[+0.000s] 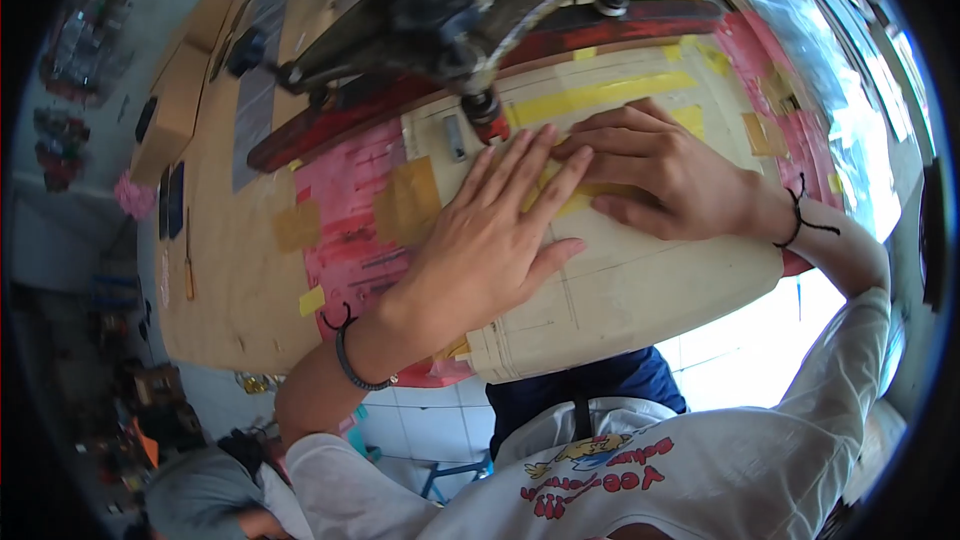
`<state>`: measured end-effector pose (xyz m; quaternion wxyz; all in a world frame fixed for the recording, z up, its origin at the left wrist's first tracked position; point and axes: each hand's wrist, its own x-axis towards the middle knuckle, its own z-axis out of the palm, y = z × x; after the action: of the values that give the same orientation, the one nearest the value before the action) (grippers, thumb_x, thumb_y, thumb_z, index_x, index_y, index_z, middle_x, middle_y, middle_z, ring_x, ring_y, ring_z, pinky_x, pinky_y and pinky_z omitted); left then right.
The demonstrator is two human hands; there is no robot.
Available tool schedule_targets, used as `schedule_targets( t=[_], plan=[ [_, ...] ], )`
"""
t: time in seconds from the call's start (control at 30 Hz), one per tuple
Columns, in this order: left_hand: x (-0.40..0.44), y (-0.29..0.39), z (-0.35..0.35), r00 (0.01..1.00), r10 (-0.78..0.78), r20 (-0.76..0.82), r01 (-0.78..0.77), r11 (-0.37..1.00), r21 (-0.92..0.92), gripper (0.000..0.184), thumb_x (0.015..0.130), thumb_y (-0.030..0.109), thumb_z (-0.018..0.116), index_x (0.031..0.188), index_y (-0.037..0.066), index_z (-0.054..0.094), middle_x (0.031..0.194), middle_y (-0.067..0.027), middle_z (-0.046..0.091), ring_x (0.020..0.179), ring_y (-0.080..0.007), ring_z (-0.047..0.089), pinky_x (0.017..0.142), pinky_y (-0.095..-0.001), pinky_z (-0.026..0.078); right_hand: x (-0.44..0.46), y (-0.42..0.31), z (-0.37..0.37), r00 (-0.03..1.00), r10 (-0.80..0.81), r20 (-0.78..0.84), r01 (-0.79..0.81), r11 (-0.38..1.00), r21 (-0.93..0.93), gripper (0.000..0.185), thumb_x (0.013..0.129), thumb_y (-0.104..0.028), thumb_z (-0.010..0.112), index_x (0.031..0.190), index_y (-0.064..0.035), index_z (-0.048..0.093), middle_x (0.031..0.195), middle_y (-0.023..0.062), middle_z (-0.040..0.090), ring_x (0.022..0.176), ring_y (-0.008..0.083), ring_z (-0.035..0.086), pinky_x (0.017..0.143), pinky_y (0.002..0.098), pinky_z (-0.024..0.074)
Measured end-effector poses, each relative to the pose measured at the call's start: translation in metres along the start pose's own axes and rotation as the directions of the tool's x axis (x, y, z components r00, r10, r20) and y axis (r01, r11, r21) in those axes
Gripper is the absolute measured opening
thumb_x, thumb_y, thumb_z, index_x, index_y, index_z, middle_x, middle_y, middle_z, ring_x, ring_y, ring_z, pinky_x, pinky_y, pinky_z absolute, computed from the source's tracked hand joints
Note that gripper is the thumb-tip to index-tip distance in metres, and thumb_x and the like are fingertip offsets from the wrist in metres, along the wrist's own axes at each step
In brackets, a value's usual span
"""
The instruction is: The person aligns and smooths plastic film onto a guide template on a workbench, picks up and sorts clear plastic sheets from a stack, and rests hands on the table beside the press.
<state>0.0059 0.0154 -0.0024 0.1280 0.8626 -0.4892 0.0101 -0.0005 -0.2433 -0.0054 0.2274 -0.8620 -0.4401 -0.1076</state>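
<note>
My left hand (500, 230) lies flat on a cream-coloured board (640, 285), its fingers spread and pointing away from me. My right hand (670, 170) rests on the same board with bent fingers, its fingertips close to the left ones and its thumb apart. Under and beside the fingers are strips of yellow tape (600, 95); what lies beneath the fingertips is hidden. Just beyond my left fingertips, a red-tipped tool head (488, 120) hangs down from a dark machine. Left of it sits a small grey metal block (454, 137).
The machine's metal arms (545, 10) and a long dark red bar (640, 20) cross above the board. Red-stained surface (345, 180) with brown tape patches (408, 200) shows around it. A screwdriver (188, 270) lies on the wooden tabletop (230, 290). Another person's grey cap (200, 495) is at lower left.
</note>
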Motion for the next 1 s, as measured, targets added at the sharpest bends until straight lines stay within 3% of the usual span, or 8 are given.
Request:
schedule_targets(
  t=[0.33, 0.67, 1.0],
  plan=[
    [-0.005, -0.002, 0.017, 0.992, -0.011, -0.123, 0.009, 1.0, -0.018, 0.08, 0.099, 0.047, 0.056, 0.163, 0.012, 0.022, 0.16, -0.0261, 0.031, 0.148, -0.0406, 0.032, 0.123, -0.052, 0.026, 0.008, -0.006, -0.004, 0.994, 0.081, 0.08, -0.08, 0.997, -0.018, 0.041, 0.084, -0.015, 0.071, 0.123, -0.0011, 0.067, 0.13, 0.0163, 0.064, 0.123, 0.0354, 0.057, 0.104, 0.0479, 0.0425],
    [-0.007, -0.002, 0.024, 0.986, -0.017, -0.165, 0.022, 0.999, 0.029, 0.084, 0.102, 0.052, 0.046, 0.158, -0.006, 0.022, 0.158, -0.0261, 0.035, 0.149, -0.0366, 0.032, 0.124, -0.0505, 0.024, 0.013, -0.012, -0.01, 0.98, 0.119, 0.159, -0.116, 0.993, -0.028, 0.038, 0.086, -0.014, 0.068, 0.121, -0.0007, 0.068, 0.13, 0.0177, 0.063, 0.125, 0.0363, 0.056, 0.106, 0.0497, 0.0405],
    [-0.007, 0.001, 0.023, 0.99, -0.03, -0.134, 0.034, 0.999, 0.023, 0.084, 0.103, 0.052, 0.046, 0.157, -0.007, 0.021, 0.16, -0.0262, 0.032, 0.151, -0.0364, 0.029, 0.125, -0.0509, 0.021, 0.013, -0.009, -0.008, 0.986, 0.084, 0.141, -0.081, 0.996, -0.029, 0.037, 0.086, -0.015, 0.069, 0.12, -0.0011, 0.069, 0.13, 0.0165, 0.064, 0.125, 0.0355, 0.057, 0.105, 0.0486, 0.0413]
  ],
)
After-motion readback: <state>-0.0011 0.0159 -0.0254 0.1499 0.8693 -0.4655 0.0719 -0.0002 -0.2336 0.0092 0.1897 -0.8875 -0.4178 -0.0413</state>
